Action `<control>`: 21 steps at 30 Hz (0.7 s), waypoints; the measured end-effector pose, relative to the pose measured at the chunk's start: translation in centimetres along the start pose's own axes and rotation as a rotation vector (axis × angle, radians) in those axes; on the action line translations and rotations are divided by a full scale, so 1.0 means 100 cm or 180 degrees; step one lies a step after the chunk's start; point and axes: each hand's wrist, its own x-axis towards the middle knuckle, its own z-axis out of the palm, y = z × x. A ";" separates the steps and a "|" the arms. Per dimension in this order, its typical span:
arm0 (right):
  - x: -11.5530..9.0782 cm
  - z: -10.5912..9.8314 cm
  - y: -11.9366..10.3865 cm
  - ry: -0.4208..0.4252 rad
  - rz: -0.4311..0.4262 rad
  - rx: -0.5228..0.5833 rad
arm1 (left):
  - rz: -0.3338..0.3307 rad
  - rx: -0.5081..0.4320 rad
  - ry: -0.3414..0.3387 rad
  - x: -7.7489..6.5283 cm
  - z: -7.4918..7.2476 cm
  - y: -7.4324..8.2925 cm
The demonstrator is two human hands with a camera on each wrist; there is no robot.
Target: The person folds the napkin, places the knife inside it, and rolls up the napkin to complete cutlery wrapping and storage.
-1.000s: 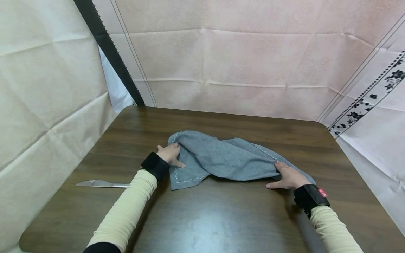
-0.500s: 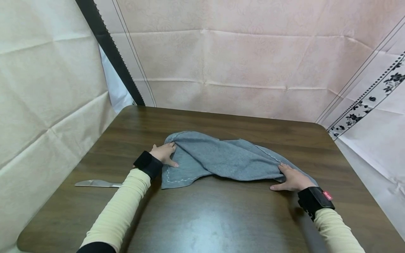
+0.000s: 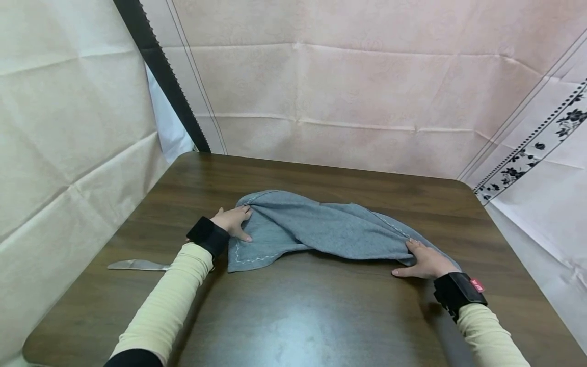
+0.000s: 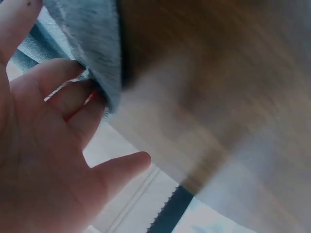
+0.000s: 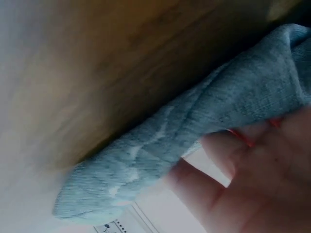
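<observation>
A grey-blue cloth (image 3: 321, 229) with white stitching along its edges lies rumpled on the wooden table. At its left end my left hand (image 3: 231, 223) touches it, thumb spread well apart from the fingers. In the left wrist view, a fold of cloth (image 4: 99, 43) hides some fingertips, while the little finger sticks out free. My right hand (image 3: 426, 261) rests on the cloth's right end with the thumb spread away. The right wrist view shows the stitched cloth edge (image 5: 141, 155) in front of the right fingers, whose tips are hidden.
A table knife (image 3: 137, 265) lies left of the cloth, its handle end hidden by the left forearm. The brown table (image 3: 293, 306) has rounded far corners. Creased pale sheets (image 3: 344, 92) hang behind it and at both sides.
My left hand has moved left, and the cloth's left end has shifted with it. My right hand has moved slightly right. The cloth now lies more stretched out.
</observation>
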 end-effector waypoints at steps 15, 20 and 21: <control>0.081 -0.033 -0.081 0.0342 -0.0824 0.0349 | 0.0129 0.0272 0.0629 -0.001 0.018 0.068; 0.106 -0.026 -0.093 -0.0220 -0.0385 0.0089 | 0.0084 0.0401 0.0676 -0.006 0.025 0.073; 0.108 -0.026 -0.094 -0.0296 -0.0297 0.0059 | 0.0088 0.0391 0.0682 -0.007 0.025 0.074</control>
